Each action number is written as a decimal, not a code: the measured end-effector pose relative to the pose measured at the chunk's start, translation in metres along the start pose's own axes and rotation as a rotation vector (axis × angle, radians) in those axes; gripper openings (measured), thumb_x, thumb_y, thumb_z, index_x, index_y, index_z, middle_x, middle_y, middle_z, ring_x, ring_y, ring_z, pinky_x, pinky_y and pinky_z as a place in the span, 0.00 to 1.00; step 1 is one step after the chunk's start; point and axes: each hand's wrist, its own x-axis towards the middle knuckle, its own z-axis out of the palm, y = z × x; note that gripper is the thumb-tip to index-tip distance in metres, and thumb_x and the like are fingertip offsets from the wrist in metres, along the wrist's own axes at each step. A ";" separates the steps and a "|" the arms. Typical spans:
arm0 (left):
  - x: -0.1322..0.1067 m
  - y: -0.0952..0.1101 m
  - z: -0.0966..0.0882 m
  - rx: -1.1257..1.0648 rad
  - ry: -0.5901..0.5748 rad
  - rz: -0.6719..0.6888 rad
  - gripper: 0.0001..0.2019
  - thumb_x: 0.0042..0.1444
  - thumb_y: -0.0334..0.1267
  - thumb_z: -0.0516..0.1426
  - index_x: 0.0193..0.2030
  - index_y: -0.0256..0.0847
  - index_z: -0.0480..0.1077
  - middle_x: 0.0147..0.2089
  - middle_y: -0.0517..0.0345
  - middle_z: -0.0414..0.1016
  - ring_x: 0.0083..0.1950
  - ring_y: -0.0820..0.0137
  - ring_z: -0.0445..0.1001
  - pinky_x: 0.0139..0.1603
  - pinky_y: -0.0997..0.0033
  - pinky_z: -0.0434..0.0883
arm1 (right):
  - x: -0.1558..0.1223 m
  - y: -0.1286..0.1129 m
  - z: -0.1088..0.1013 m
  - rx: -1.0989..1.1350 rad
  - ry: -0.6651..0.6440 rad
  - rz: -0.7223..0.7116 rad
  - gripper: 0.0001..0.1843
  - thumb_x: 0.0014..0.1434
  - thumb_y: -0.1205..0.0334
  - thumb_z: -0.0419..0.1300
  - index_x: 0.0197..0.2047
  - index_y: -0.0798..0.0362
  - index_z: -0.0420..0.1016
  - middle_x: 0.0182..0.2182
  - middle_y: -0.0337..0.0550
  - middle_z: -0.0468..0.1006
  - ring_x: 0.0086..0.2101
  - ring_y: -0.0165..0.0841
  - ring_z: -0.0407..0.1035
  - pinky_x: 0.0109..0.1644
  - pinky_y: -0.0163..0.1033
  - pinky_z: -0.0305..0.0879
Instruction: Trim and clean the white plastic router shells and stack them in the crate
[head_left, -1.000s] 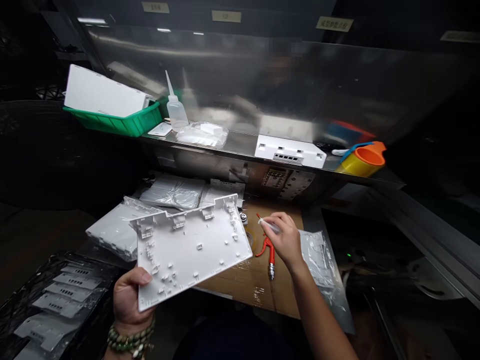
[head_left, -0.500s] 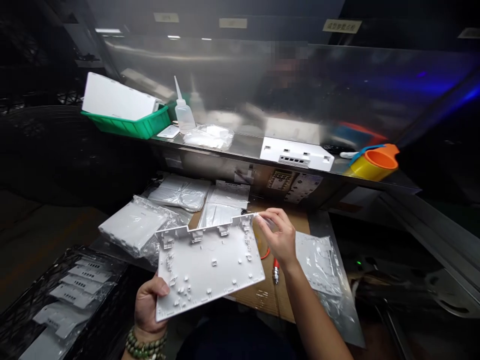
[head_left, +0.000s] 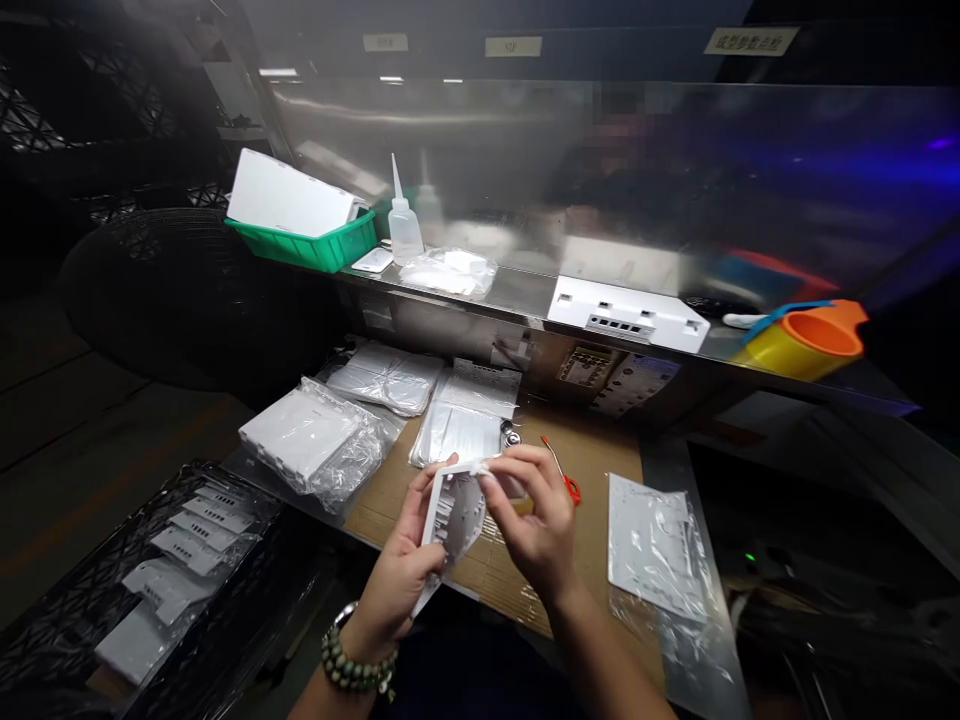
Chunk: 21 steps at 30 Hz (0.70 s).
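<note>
My left hand (head_left: 401, 570) grips a white moulded plastic panel (head_left: 452, 520) by its edge and holds it nearly edge-on over the cardboard-covered bench (head_left: 600, 470). My right hand (head_left: 534, 522) is closed on the panel's upper corner, its fingers pinching there; whether a small part is between them I cannot make out. Red-handled pliers (head_left: 564, 477) lie on the cardboard just behind my right hand.
Bagged white panels (head_left: 311, 440) lie left, another bagged panel (head_left: 656, 545) right, and a black crate (head_left: 150, 585) of parts stands lower left. On the steel shelf stand a green bin (head_left: 307, 245), a squeeze bottle (head_left: 403, 215), a white housing (head_left: 626, 312) and orange-yellow cups (head_left: 806, 345).
The panel has turned from flat and facing me to nearly edge-on and come closer to my body. My right hand moved from the bench onto the panel's top corner. The view shifted left.
</note>
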 end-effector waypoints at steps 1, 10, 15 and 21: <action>0.000 -0.002 0.003 0.019 -0.014 0.011 0.47 0.39 0.19 0.55 0.68 0.57 0.63 0.73 0.63 0.64 0.58 0.65 0.74 0.42 0.79 0.71 | -0.001 0.000 0.002 -0.012 -0.005 -0.025 0.08 0.65 0.67 0.65 0.47 0.48 0.79 0.42 0.44 0.76 0.44 0.36 0.72 0.48 0.42 0.71; 0.009 -0.018 -0.002 0.121 -0.072 0.152 0.43 0.44 0.20 0.54 0.68 0.56 0.63 0.75 0.62 0.61 0.75 0.62 0.57 0.70 0.68 0.58 | -0.004 0.009 -0.001 -0.034 0.033 0.011 0.08 0.65 0.67 0.64 0.47 0.48 0.80 0.42 0.44 0.76 0.43 0.36 0.72 0.47 0.42 0.70; 0.007 -0.016 -0.005 0.098 -0.007 0.083 0.44 0.42 0.21 0.54 0.68 0.55 0.62 0.75 0.62 0.60 0.74 0.60 0.60 0.60 0.72 0.67 | -0.012 0.056 0.008 -0.172 -0.012 0.142 0.07 0.67 0.60 0.62 0.44 0.50 0.81 0.42 0.45 0.78 0.45 0.38 0.71 0.50 0.43 0.68; 0.010 -0.006 -0.042 -0.032 0.235 -0.045 0.55 0.34 0.20 0.56 0.73 0.58 0.57 0.70 0.60 0.69 0.69 0.54 0.68 0.62 0.62 0.72 | -0.066 0.168 0.030 -0.561 -0.283 0.582 0.09 0.62 0.60 0.63 0.40 0.53 0.85 0.44 0.52 0.79 0.49 0.47 0.68 0.54 0.48 0.63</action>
